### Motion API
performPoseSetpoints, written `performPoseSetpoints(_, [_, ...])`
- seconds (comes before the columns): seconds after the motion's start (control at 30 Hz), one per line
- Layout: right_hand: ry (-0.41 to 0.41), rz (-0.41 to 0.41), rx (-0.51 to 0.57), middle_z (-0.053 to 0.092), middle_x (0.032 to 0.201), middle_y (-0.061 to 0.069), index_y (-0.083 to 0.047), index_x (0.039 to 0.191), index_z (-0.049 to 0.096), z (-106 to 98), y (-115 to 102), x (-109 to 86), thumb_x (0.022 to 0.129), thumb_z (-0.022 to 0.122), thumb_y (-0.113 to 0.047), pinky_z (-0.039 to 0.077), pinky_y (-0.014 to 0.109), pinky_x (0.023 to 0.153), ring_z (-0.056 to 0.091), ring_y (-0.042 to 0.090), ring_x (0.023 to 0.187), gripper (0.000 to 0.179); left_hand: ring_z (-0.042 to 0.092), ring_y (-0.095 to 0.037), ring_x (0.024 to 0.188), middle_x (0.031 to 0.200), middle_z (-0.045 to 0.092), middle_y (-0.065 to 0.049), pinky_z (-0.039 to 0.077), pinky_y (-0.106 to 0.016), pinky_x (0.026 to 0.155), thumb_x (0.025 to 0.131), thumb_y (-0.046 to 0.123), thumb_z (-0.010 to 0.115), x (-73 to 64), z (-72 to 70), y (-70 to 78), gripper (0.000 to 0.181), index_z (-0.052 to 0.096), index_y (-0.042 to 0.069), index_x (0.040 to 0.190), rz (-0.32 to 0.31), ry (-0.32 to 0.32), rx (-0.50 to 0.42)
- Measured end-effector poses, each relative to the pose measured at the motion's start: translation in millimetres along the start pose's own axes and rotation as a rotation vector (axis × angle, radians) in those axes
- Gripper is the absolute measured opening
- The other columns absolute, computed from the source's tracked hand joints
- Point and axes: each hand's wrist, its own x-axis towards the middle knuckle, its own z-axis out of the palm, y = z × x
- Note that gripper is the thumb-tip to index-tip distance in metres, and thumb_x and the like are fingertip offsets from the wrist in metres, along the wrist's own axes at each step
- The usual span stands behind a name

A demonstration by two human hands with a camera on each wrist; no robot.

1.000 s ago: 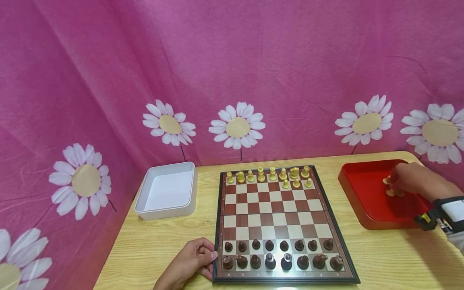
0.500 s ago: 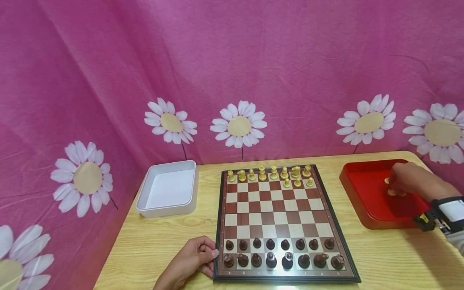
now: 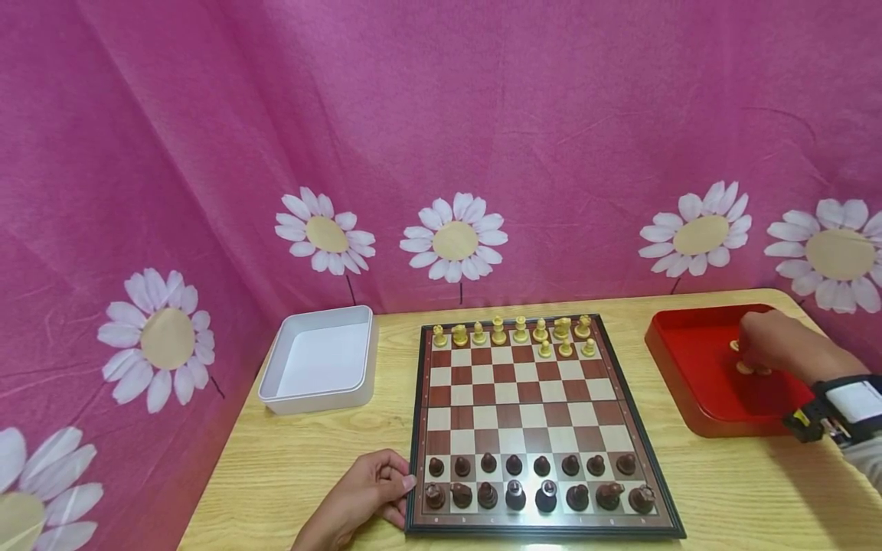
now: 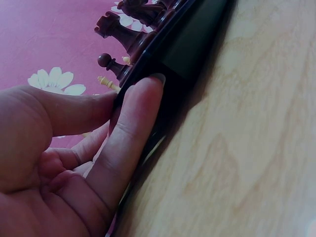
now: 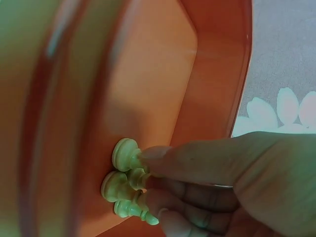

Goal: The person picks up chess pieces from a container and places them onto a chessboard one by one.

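Note:
At the left edge of the chessboard (image 3: 510,417), my left hand (image 3: 368,490) grips the dark frame between thumb and fingers; the left wrist view shows the fingertips against the board's side (image 4: 185,54). Inside the red tray (image 3: 696,344), my right hand (image 3: 785,344) has its thumb and fingers on a cream pawn (image 5: 126,155). Several more cream pieces (image 5: 116,186) lie close together under the fingers, partly hidden. Two rows of dark pieces (image 3: 513,497) stand on the board's near side. A full back row of cream pieces (image 3: 498,333) and three cream pawns (image 3: 565,348) stand at the far side.
A white tray (image 3: 320,363) sits on the wooden table (image 3: 296,448) at the back left. Pink cloth (image 3: 551,138) with daisies hangs behind the table and along its left side. The red tray's raised walls surround my right hand.
The view shifts slightly. My right hand stays low in the red tray with only small movements at the cream pieces, and the left hand keeps its place on the board's edge.

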Motion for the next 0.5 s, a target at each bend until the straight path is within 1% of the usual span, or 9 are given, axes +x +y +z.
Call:
performPoseSetpoints(0.03, [0.004,-0.013,-0.017,0.052,0.055,0.001,-0.005,0.066,0.067,0.3,0.3,0.8,0.077,0.077,-0.002,0.042,0.027,0.05,0.046,0.017,0.053,0.015,0.069,-0.012,0.066,0.078,0.067,-0.001,0.065,-0.028,0.059,0.099,0.01,0.069,0.2,0.0,-0.2,0.02,0.057,-0.003,0.109,0.0,0.0,0.002])
performPoseSetpoints(0.1, [0.006,-0.001,-0.007,0.052,0.055,0.001,-0.006,0.066,0.067,0.5,0.0,0.8,0.074,0.076,-0.001,0.042,0.027,0.049,0.046,0.016,0.053,0.013,0.07,-0.013,0.066,0.078,0.067,-0.001,0.065,-0.028,0.059,0.099,0.01,0.068,0.6,0.0,-0.6,0.02,0.057,-0.003,0.11,-0.002,0.003,0.005])
performPoseSetpoints(0.17, [0.004,-0.015,-0.027,0.052,0.056,0.001,-0.005,0.067,0.068,0.4,0.4,1.1,0.075,0.077,-0.001,0.044,0.027,0.049,0.047,0.016,0.052,0.013,0.07,-0.013,0.066,0.079,0.068,-0.001,0.065,-0.028,0.059,0.099,0.01,0.068,1.2,0.0,-1.1,0.02,0.057,-0.003,0.11,-0.003,0.006,0.009])
performPoseSetpoints(0.3, [-0.008,-0.003,0.001,0.056,0.058,0.003,-0.003,0.073,0.069,-0.3,0.3,1.1,0.077,0.076,0.0,0.048,0.028,0.051,0.05,0.017,0.053,0.008,0.071,-0.013,0.066,0.079,0.069,-0.002,0.065,-0.029,0.059,0.1,0.01,0.068,1.3,0.3,-1.0,0.02,0.057,-0.003,0.11,-0.004,0.01,0.013])
performPoseSetpoints(0.5, [-0.009,-0.001,-0.012,0.054,0.057,0.003,-0.004,0.07,0.068,-1.0,-0.7,1.4,0.078,0.076,-0.002,0.048,0.027,0.05,0.05,0.016,0.053,0.012,0.069,-0.013,0.064,0.078,0.066,-0.002,0.065,-0.028,0.059,0.099,0.01,0.069,0.0,1.0,-0.3,0.02,0.057,-0.003,0.109,-0.003,0.006,0.01])
